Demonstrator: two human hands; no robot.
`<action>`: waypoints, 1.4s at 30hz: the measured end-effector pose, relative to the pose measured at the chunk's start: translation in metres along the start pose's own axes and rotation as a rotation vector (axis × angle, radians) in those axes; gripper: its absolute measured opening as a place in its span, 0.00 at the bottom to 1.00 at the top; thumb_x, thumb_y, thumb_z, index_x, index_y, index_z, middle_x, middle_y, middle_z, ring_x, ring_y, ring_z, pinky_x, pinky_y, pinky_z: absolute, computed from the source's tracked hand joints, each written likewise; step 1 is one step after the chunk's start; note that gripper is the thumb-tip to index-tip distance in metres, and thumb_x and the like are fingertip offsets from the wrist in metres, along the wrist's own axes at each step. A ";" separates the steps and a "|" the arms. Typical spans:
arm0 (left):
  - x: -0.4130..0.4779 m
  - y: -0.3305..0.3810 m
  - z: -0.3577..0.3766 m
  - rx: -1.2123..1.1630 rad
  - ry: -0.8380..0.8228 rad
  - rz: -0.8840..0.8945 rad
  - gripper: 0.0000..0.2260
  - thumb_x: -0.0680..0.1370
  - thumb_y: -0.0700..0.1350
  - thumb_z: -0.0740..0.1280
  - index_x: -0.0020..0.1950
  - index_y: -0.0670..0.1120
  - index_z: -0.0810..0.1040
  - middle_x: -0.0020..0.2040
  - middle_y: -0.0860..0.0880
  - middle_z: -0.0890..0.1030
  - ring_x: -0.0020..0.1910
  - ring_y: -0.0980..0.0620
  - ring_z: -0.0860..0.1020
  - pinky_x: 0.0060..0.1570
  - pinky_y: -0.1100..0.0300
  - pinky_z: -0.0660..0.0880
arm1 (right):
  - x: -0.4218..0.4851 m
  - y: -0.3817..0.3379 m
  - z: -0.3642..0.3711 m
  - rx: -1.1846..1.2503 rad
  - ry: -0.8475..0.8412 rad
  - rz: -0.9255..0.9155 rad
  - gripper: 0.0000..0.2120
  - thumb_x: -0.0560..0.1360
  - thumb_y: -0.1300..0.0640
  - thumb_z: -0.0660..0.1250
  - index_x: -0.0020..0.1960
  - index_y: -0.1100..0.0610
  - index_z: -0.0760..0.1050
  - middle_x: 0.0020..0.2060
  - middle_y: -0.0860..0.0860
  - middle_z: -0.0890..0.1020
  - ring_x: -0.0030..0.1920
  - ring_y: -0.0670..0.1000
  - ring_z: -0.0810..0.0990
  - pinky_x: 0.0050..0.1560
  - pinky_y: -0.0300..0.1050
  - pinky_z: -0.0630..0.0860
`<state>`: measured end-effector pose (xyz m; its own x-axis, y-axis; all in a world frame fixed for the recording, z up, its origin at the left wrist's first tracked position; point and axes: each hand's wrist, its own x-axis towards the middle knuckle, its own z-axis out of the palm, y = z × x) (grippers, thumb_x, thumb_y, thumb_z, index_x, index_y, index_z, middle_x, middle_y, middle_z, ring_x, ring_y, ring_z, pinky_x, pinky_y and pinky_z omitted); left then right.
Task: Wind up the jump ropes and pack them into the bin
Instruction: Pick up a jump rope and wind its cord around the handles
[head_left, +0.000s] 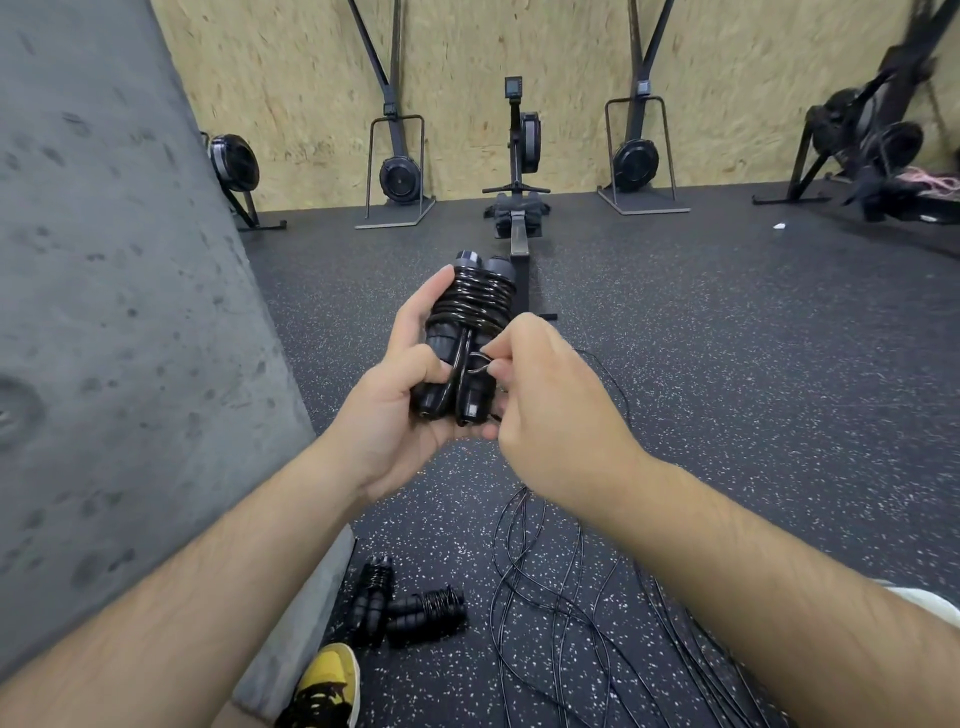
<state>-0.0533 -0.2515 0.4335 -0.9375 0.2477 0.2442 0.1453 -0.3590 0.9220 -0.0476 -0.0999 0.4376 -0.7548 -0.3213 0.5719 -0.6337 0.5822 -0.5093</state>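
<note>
Out over the speckled gym floor (727, 364), right in front of you, you had the jump rope (470, 322) up in both hands. Your left hand (400, 395) was wrapped around the two black handles, thumb across the front and fingers tucked behind. The handles sat side by side, pointing away from you. The cord was coiled tight around their far half, turn on turn.

Your right hand (550, 410) was pinching a little loop of cord (480, 361) between thumb and fingertip, right up against the near part of the handles, with the other fingers curled in. A thin strand trailed off past that hand toward the floor.

Down by your yellow shoe (327, 686), two wound-up ropes (427, 613) lay on the floor, touching each other, just beside the bottom edge of the grey slab (104, 312) on your left. To the right of them, a mess of loose black cords (561, 597) sprawled across the floor, running under your right forearm.

Straight ahead, well apart from all that, a rowing machine (517, 156) pointed back at you from the chipboard wall (519, 41).
</note>
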 end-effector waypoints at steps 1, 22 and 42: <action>0.000 0.001 0.000 0.018 0.003 -0.003 0.37 0.69 0.35 0.56 0.74 0.63 0.68 0.60 0.47 0.83 0.43 0.47 0.81 0.38 0.49 0.78 | 0.000 0.001 -0.001 -0.026 -0.004 -0.018 0.17 0.72 0.69 0.62 0.51 0.51 0.62 0.49 0.48 0.70 0.51 0.52 0.72 0.49 0.45 0.67; 0.001 0.003 0.003 -0.121 0.044 0.033 0.36 0.70 0.36 0.55 0.75 0.60 0.68 0.68 0.44 0.79 0.62 0.43 0.78 0.59 0.42 0.67 | -0.002 0.006 0.023 0.204 0.265 -0.080 0.10 0.80 0.57 0.64 0.58 0.56 0.80 0.49 0.48 0.72 0.53 0.52 0.73 0.52 0.55 0.77; 0.003 -0.008 0.001 0.035 -0.031 0.012 0.32 0.74 0.39 0.59 0.75 0.63 0.67 0.64 0.43 0.80 0.48 0.37 0.76 0.37 0.49 0.74 | -0.005 0.014 0.005 0.285 0.236 0.014 0.02 0.75 0.62 0.71 0.46 0.55 0.81 0.42 0.47 0.79 0.44 0.46 0.80 0.43 0.44 0.78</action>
<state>-0.0565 -0.2473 0.4273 -0.9255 0.2711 0.2644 0.1684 -0.3308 0.9286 -0.0535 -0.0937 0.4245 -0.7248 -0.1145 0.6794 -0.6706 0.3433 -0.6576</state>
